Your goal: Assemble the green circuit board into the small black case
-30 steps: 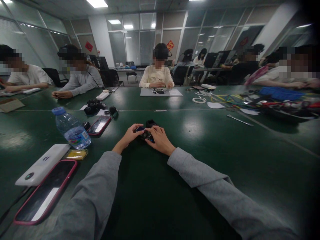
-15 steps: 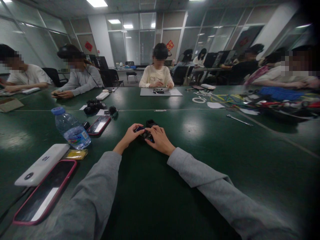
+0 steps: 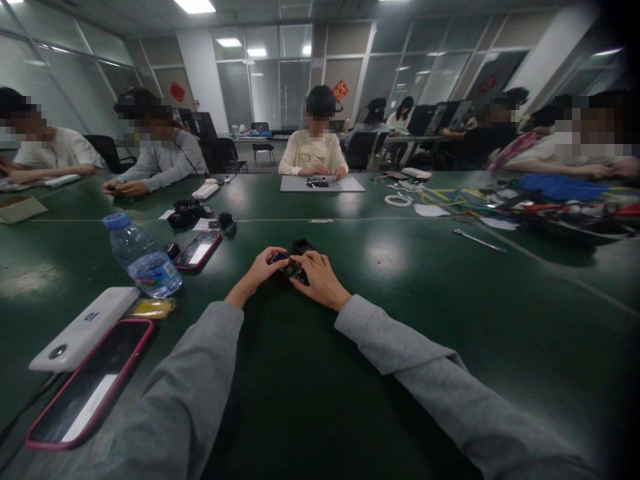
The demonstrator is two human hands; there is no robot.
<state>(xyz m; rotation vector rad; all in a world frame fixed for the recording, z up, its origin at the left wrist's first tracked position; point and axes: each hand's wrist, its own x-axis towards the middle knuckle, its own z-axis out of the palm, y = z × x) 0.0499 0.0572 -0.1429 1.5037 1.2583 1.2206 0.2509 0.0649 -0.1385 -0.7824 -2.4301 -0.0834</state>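
Observation:
Both of my hands meet at a small black device with what looks like a circuit board, low over the green table. My left hand grips its left end, thumb and fingers closed around a dark blue part. From the right, my right hand holds the device, fingers bent over its top and thumb along the near side. Just behind the fingers stands a black box-shaped piece; whether it joins the device I cannot tell. My fingers hide much of the device.
To my left are a water bottle, a white power bank, a pink-cased phone, a yellow packet and another phone. A metal tool and a cable heap lie right. Across sits a person.

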